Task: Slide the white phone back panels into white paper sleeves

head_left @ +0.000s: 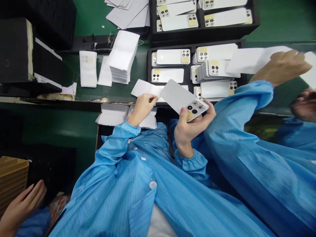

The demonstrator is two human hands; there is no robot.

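Observation:
My right hand [194, 126] grips a white phone [179, 98] by its camera end, thumb beside the yellowish patch near the lenses. The phone is tilted, its back facing up; whether it is a whole phone or only a back panel I cannot tell. To its left, the fingers of my left hand [145, 107] are pinched at the near edge of a folded white paper [143, 87]. This paper lies at the table's front edge and runs partly behind the phone.
Black trays [149, 59] hold stacked white phones. Left of them stand a tall paper stack [124, 49] and a smaller paper pile [88, 69]. At right, a co-worker's hand [283, 67] holds a white sheet [256, 59] close over the tray. Another person's hand [27, 202] is at lower left.

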